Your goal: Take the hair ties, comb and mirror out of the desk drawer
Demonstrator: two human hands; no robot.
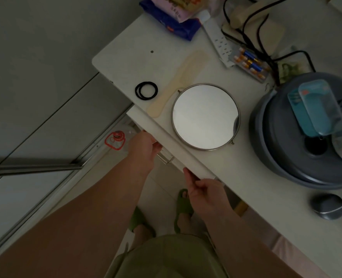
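Note:
Black hair ties [146, 90] lie on the white desk top [126, 57] near its left front edge. A pale cream comb [178, 82] lies just right of them, slanting toward the round metal-framed mirror [205, 116], which rests flat on the desk. The white drawer front [166, 141] sticks out a little under the desk edge. My left hand [144, 151] is at the drawer's metal handle [166, 158], fingers curled by it. My right hand [204, 192] pinches the drawer's front edge further right.
A grey round bin [298, 149] with teal plastic boxes on it stands at the desk's right. A power strip [216, 37], battery pack [250, 65], cables and snack packets [172, 19] crowd the back. A red-printed clear bag [116, 140] lies low at left of the drawer. Green slippers on my feet below.

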